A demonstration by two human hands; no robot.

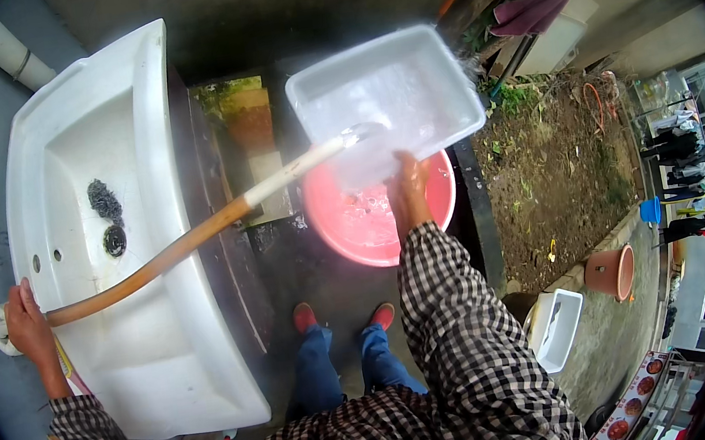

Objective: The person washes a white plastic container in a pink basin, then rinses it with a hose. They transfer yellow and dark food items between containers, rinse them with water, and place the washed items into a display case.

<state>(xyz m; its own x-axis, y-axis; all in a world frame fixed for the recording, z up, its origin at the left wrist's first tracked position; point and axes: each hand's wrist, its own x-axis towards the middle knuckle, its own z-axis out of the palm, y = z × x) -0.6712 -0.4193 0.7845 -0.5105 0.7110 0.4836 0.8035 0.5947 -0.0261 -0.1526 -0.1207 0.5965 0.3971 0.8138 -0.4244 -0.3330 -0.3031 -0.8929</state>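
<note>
My left hand (30, 324) is at the wall side of a white ceramic sink (162, 145), by the fitting where a brown and white hose (194, 234) begins; whether its fingers grip anything is unclear. The hose crosses the sink, and water runs from its end into a white plastic basin (389, 91), which is tilted and blurred. My right hand (410, 189) grips the near edge of this basin. Below it, a round pink tub (355, 239) with water in it stands on the ground. A dark scouring pad (103, 201) lies in the sink near the drain.
A dirt bed (543, 195) lies right of the pink tub. Farther right are a brown bucket (610, 273), a white rectangular container (561, 331) and a small blue bucket (650, 210). A maroon cloth (532, 8) hangs on a pole at the upper right.
</note>
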